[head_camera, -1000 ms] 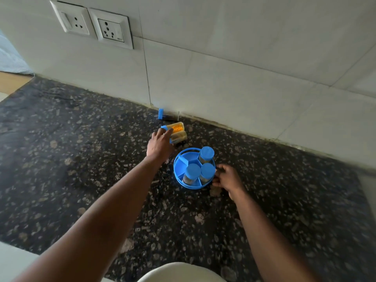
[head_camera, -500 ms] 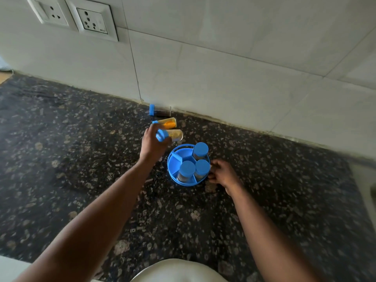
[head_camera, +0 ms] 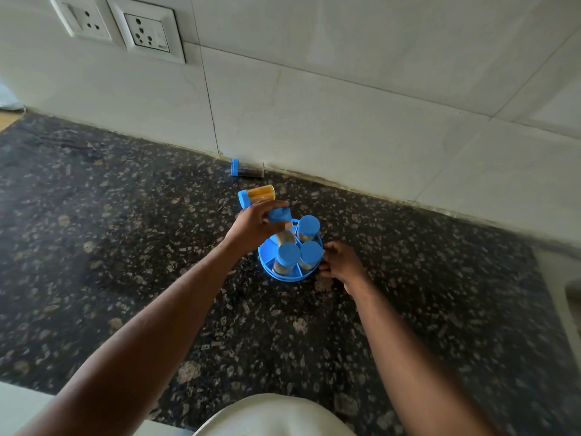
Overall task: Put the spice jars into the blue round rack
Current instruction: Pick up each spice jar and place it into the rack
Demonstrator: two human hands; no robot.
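On the speckled counter (head_camera: 125,247), blue round rack (head_camera: 267,258) sits centre with three capped jars (head_camera: 309,226) upright in its compartments. Left hand (head_camera: 254,226) pinches a fourth jar (head_camera: 283,229) by its blue lid, tilted, base in the rack's 11 o'clock slot. Right hand (head_camera: 341,264) has fingers curled on the rim at 3 o'clock. Yellow-filled jar (head_camera: 256,196) and dark jar (head_camera: 246,169) lie on their sides at 12 o'clock, the dark one against the wall (head_camera: 345,105).

A dark speckled stone counter (head_camera: 125,247) carries the blue round rack (head_camera: 267,261), a yellow-filled jar (head_camera: 256,196) and a dark-filled jar (head_camera: 247,169), both lying.
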